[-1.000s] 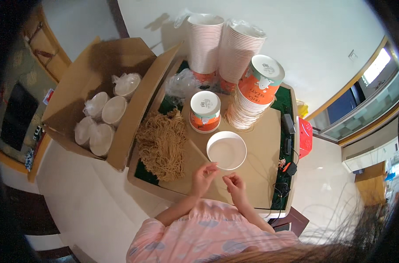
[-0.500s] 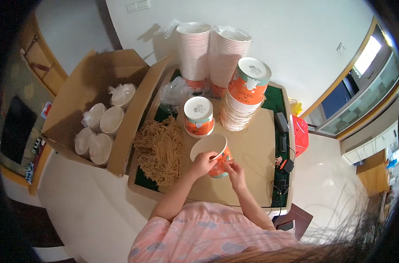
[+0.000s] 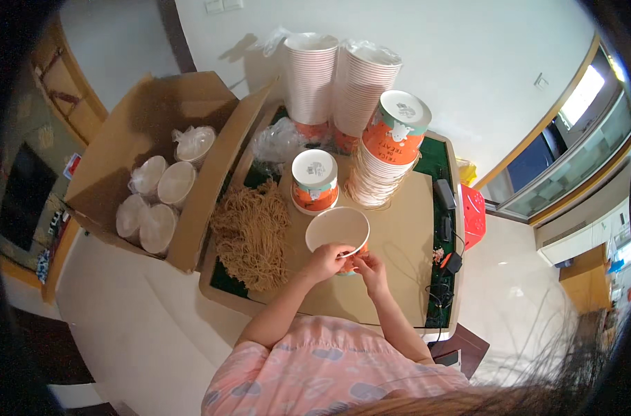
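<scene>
A paper bucket [image 3: 335, 229], white inside and orange outside, faces me with its mouth tipped up over the table's near middle. My left hand [image 3: 327, 261] grips its near rim, fingers folded over the edge. Against the bucket's near right side, my right hand [image 3: 371, 270] has its fingertips pinched together; what lies between them is too small to make out. Just beyond, a short stack of upside-down buckets [image 3: 315, 179] stands on the cardboard. Left of my hands lies a heap of tan twine [image 3: 252, 236].
A tall inverted bucket stack [image 3: 392, 149], with cord hanging round it, stands far right. Behind are two tall wrapped stacks [image 3: 310, 80]. A cardboard box [image 3: 211, 187] with bagged buckets is at left. Black adapters and cables [image 3: 445, 194] line the right edge; a red stool [image 3: 473, 216] stands beyond.
The bucket has turned so its mouth opens more toward me, and its orange side shows less. Both hands stay at its near side, close together.
</scene>
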A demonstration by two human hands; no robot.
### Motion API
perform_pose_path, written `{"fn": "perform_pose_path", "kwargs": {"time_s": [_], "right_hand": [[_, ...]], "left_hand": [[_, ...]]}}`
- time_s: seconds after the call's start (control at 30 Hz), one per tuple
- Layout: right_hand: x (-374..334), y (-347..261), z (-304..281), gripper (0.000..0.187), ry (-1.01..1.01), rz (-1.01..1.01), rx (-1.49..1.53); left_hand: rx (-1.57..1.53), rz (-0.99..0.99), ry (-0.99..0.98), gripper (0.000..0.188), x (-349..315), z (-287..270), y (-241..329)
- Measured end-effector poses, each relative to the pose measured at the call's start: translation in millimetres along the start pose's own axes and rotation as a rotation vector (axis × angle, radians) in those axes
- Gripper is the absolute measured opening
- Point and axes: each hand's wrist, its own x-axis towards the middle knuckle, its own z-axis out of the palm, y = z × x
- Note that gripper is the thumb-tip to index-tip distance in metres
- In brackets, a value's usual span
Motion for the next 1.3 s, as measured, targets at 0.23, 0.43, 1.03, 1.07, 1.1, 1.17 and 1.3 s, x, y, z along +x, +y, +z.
{"fn": "perform_pose_path", "kwargs": {"time_s": [0.23, 0.43, 1.03, 1.07, 1.1, 1.17, 1.3], "right_hand": [[-2, 8, -9, 0.010, 0.012, 0.068, -0.085], [3, 36, -27, 0.009, -0.028, 0.111, -0.142], [2, -5, 1, 0.032, 0.036, -0.227, -0.472], [2, -2, -1, 0.032, 0.039, -0.228, -0.474], [1, -5, 2, 0.031, 0.051, -0.234, -0.502], [-1, -10, 4, 0.031, 0.060, -0.243, -0.534], [-5, -18, 6, 0.028, 0.053, -0.279, -0.571]], "left_hand": [[-0.042, 0.042, -0.099, 0.018, 6, 20, -22], [0.066, 0.012, -0.135, 0.014, 10, 41, -44], [-0.246, -0.188, 0.050, 0.016, 11, 51, -53], [-0.253, -0.211, 0.040, 0.021, 12, 50, -51], [-0.255, -0.211, 0.045, 0.021, 10, 49, -52], [-0.211, -0.090, 0.034, 0.032, 8, 48, -53], [-0.210, -0.232, -0.028, 0.040, 9, 48, -60]]}}
